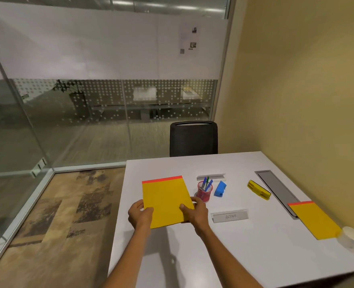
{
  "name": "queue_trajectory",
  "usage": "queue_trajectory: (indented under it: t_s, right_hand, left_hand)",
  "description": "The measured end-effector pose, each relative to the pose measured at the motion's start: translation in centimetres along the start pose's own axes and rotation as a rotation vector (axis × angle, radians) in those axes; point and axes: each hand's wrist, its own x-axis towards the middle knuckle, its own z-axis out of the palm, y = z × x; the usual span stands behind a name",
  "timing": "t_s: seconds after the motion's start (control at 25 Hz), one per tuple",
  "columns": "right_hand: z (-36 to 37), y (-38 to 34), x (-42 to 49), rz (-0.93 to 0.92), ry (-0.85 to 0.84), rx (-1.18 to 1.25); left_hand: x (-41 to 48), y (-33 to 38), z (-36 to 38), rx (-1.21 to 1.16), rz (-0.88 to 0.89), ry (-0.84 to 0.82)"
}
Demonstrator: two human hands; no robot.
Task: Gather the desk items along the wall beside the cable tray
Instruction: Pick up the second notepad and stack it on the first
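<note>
A yellow notepad with a red top strip (pixel 165 199) is lifted over the left part of the white desk (pixel 244 252). My left hand (pixel 139 215) grips its lower left corner and my right hand (pixel 196 212) grips its lower right edge. A second yellow notepad (pixel 313 219) lies by the wall, overlapping the near end of the grey cable tray (pixel 276 188). Just left of the tray lies a yellow stapler (pixel 258 189). A pink mesh pen cup (pixel 204 191), a blue sharpener-like item (pixel 220 189) and two name plates (pixel 230 216) (pixel 211 176) sit mid-desk.
A white paper cup (pixel 350 235) stands at the right edge near the yellow wall (pixel 307 100). A black chair (pixel 193 139) is tucked at the desk's far side. Glass partitions enclose the room on the left and back.
</note>
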Motion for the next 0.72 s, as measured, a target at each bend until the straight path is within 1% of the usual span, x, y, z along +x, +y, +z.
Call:
queue_trajectory:
  t_s: [0.12, 0.24, 0.52, 0.72]
  right_hand:
    - [-2.5, 0.5, -0.6, -0.001, 0.002, -0.007]
    - [-6.6, 1.1, -0.6, -0.013, 0.000, -0.022]
    - [-19.9, 2.9, 2.5, -0.059, -0.088, -0.036]
    - [-28.9, 3.4, 4.0, -0.059, -0.105, -0.058]
  left_hand:
    - [-2.4, -0.4, 1.2, -0.005, 0.016, 0.013]
    - [-5.6, -1.2, 4.0, -0.021, 0.019, 0.018]
    - [-14.8, -3.9, 14.2, -0.064, 0.017, 0.093]
    - [-20.6, -4.2, 20.9, -0.059, 0.040, 0.089]
